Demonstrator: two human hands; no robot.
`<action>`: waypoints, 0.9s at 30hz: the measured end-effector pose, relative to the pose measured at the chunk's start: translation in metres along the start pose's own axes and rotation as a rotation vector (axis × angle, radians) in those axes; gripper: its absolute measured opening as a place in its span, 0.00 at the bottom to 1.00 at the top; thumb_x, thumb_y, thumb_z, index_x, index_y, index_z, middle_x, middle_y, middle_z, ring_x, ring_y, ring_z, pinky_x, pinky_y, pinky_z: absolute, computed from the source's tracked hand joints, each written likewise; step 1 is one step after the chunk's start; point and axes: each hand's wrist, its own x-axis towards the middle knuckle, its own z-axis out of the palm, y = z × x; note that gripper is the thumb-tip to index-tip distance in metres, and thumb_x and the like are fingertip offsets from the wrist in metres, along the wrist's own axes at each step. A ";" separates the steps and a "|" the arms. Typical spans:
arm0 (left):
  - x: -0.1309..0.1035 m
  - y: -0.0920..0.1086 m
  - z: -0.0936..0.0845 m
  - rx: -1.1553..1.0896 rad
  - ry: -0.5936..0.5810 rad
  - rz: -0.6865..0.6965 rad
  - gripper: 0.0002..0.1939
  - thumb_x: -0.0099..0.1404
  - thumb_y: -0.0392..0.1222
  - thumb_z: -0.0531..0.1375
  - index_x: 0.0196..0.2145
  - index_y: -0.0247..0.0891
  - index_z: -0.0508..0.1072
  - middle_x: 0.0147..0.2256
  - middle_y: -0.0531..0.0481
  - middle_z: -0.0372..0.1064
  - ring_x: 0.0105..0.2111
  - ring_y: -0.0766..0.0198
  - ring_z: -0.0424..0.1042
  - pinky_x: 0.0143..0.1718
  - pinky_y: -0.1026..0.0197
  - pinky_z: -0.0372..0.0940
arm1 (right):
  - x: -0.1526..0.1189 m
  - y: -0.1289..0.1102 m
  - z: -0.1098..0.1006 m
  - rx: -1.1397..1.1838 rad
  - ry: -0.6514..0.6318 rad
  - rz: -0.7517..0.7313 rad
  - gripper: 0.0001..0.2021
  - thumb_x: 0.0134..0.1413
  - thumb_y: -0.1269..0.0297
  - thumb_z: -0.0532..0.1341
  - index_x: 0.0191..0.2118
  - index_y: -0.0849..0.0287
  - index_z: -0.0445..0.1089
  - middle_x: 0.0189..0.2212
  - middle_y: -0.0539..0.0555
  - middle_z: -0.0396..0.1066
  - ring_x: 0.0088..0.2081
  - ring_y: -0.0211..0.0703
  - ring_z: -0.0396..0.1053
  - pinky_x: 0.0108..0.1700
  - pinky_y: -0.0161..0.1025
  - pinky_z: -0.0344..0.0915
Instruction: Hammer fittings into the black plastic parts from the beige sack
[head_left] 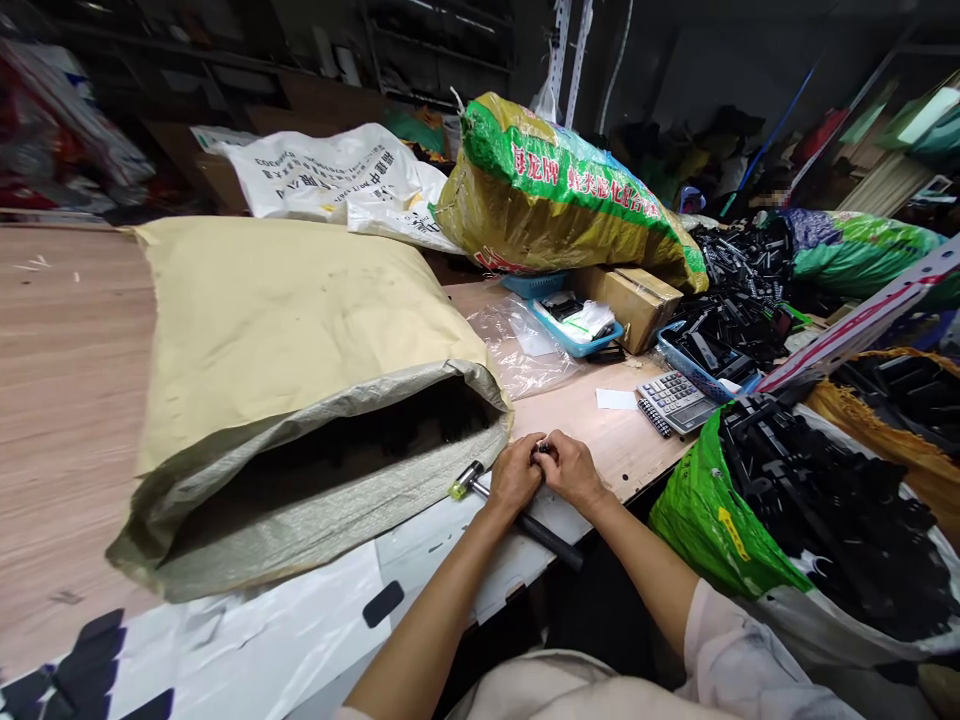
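My left hand [516, 472] and my right hand [574, 468] meet above the table's front edge, fingers closed in a pinch. Between them is a small black part [543, 448], mostly covered by the fingers, so its kind is unclear. Under my left forearm lies a hammer [551, 540] with a yellowish tip on its metal head and a dark handle jutting past the edge. Left of my hands, a large tan sack [300, 310] lies on its side. Its mouth faces me, with dark contents in shadow.
A green bag [739, 535] full of black parts stands at the right. Farther back are a calculator [676, 400], a blue basket [577, 343], a cardboard box [634, 300] and a stuffed printed sack [562, 190]. A flat black piece [383, 604] lies near the front edge.
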 end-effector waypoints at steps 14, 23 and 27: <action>0.002 -0.003 0.005 0.140 -0.023 -0.026 0.10 0.61 0.29 0.57 0.28 0.37 0.76 0.33 0.48 0.63 0.36 0.61 0.66 0.37 0.62 0.60 | -0.002 0.003 -0.003 0.110 -0.031 0.029 0.03 0.55 0.67 0.62 0.36 0.57 0.71 0.24 0.48 0.70 0.25 0.40 0.66 0.32 0.34 0.63; 0.001 -0.002 0.004 0.175 -0.146 -0.074 0.13 0.64 0.27 0.55 0.26 0.36 0.74 0.32 0.48 0.65 0.35 0.60 0.67 0.36 0.61 0.58 | -0.008 0.007 0.008 0.024 -0.003 -0.026 0.03 0.54 0.70 0.57 0.33 0.55 0.61 0.26 0.50 0.67 0.29 0.44 0.66 0.33 0.37 0.60; 0.004 0.000 0.001 0.191 -0.169 -0.097 0.13 0.64 0.28 0.55 0.25 0.36 0.73 0.31 0.48 0.65 0.33 0.61 0.67 0.34 0.62 0.57 | -0.005 0.008 0.009 -0.001 -0.020 -0.008 0.04 0.53 0.70 0.57 0.32 0.54 0.59 0.24 0.49 0.65 0.27 0.43 0.64 0.31 0.37 0.58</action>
